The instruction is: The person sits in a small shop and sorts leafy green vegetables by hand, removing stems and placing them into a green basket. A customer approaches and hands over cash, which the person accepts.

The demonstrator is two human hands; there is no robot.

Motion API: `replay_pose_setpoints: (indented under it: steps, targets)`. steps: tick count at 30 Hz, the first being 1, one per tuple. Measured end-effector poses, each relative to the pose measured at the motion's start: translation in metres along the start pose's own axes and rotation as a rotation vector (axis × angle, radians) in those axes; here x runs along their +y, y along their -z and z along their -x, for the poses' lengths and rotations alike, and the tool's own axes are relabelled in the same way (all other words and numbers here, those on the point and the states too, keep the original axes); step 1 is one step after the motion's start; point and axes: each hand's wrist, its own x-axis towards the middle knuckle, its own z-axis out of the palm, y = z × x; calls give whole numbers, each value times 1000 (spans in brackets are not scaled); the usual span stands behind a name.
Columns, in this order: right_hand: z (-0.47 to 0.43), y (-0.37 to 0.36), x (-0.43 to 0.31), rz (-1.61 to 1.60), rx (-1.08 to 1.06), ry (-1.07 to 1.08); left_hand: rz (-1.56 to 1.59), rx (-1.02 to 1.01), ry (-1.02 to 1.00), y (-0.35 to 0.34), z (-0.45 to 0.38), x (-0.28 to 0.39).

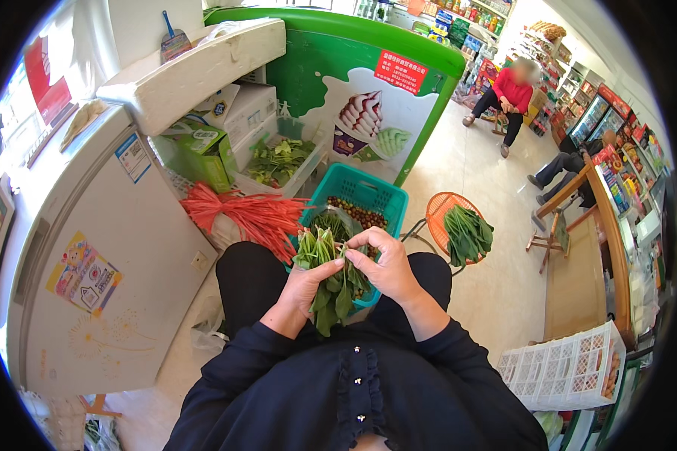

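Observation:
My left hand [302, 287] is closed around a bunch of leafy greens [332, 296], stem ends up and leaves hanging down. The thumb and forefinger of my right hand [386, 265] pinch a stem at the right side of that bunch. Below both hands stands a teal plastic basket [398, 198], holding small reddish-brown round fruits [366, 214] and a clear bag with more greens. A pile of red plastic ties [242, 211] lies left of the basket. On a round orange stool [441, 206] to the right rests another bunch of greens [467, 234].
A clear bin [310, 175] of leaves stands beside a green box [206, 144], before a green ice cream freezer [316, 73]. A white freezer [101, 237] is at left, a white crate [564, 366] at lower right. Two people [513, 93] sit farther off near the shelves.

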Motion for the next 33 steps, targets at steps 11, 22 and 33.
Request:
replay_pose_setpoints:
  steps: [11, 22, 33]
  targets:
    - [-38, -1, 2, 387, -258, 404, -65, 65, -19, 25, -1, 18]
    - [-223, -71, 67, -66, 51, 15, -12, 211, -157, 72, -11, 50]
    - [-165, -81, 29, 142, -989, 15, -66, 296, -201, 90, -15, 57]
